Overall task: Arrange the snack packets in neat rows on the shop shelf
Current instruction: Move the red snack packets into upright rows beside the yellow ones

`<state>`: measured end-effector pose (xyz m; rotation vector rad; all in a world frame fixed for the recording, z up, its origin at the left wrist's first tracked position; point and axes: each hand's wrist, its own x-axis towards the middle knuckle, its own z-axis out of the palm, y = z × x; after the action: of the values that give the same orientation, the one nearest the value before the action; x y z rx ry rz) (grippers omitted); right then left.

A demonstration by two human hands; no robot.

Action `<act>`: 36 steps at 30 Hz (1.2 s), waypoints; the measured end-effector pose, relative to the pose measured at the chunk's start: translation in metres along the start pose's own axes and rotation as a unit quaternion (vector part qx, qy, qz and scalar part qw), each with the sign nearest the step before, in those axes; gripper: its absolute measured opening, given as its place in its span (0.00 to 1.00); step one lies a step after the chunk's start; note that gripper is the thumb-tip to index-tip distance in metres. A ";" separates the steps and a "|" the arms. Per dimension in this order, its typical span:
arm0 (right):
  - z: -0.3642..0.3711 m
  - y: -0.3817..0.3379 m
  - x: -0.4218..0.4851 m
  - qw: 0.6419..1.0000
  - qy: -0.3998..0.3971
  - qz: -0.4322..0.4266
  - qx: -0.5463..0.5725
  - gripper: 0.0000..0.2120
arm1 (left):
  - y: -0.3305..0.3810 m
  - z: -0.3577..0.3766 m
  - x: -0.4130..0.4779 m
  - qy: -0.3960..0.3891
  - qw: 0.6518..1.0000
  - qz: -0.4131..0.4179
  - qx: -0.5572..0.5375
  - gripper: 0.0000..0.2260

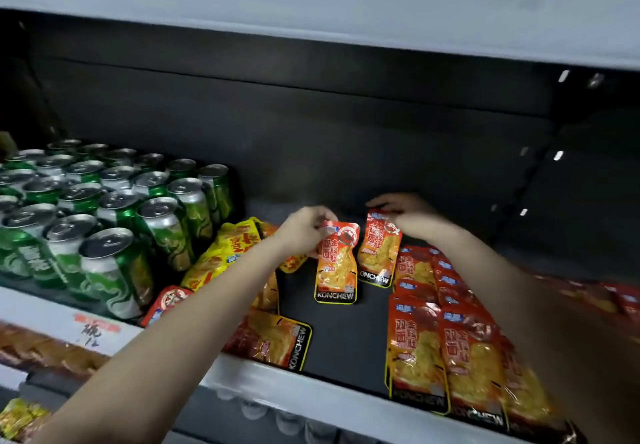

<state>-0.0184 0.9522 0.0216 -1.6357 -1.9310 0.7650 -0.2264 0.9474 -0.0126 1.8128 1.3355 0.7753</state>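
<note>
Orange-red snack packets (336,263), green-and-silver cans (114,201), dark shelf (339,336)

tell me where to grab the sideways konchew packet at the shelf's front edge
Pinch the sideways packet by its flat black KONCHEW end, coming from the right over the bare shelf gap. That end lies free and flat; the other end is hidden behind the left forearm.

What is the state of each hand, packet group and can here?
left hand: pinches left packet's top.
right hand: holds right packet's top.
left packet: held upright.
right packet: held, slightly tilted.
packet rows: lying flat, overlapping.
packet pile: jumbled.
green cans: upright, unopened.
</note>
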 end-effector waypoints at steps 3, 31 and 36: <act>0.015 0.013 0.005 0.995 0.038 0.000 -0.092 0.16 | -0.002 0.028 -0.003 -0.048 0.998 -0.004 0.026 0.09; 0.006 0.032 -0.052 0.966 -0.012 -0.009 -0.260 0.26 | 0.002 0.090 -0.045 -0.141 0.941 0.054 0.303 0.29; -0.004 0.037 -0.060 0.985 0.070 -0.012 -0.157 0.18 | 0.006 0.097 -0.039 -0.124 0.949 0.049 0.287 0.28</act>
<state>0.0199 0.8978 -0.0018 -1.7889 -2.0410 0.3359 -0.1549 0.8884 -0.0620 2.3508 1.3987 0.1909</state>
